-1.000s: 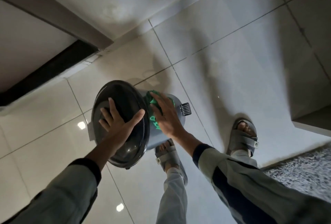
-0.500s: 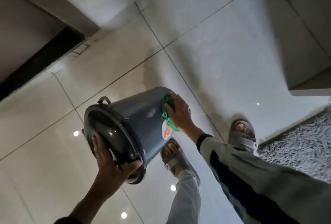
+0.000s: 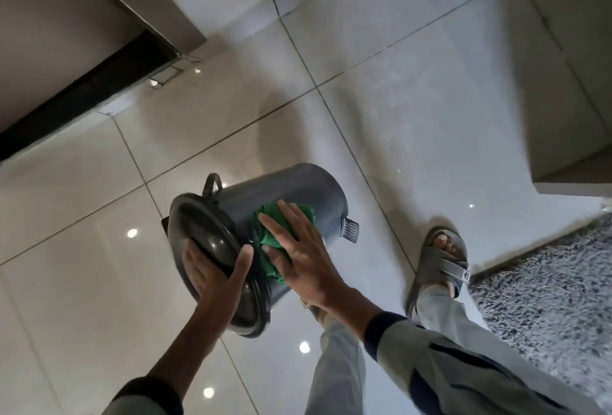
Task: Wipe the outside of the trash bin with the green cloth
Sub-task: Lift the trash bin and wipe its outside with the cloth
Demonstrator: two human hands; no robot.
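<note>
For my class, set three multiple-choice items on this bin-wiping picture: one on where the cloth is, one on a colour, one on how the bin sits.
1. Where is the green cloth?
A. On the rug
B. Pressed to the side of the trash bin
C. On the lid

2. What colour is the bin's body?
A. Dark grey
B. White
C. Red

3. How is the bin held?
A. Upright on the floor
B. Upside down
C. Tipped, lid toward the camera

Key: 1 B, the right hand lies flat on the cloth against the bin wall. 2 A, the wall is dark grey. 3 C, the left hand grips the lid rim, which faces the camera.
</note>
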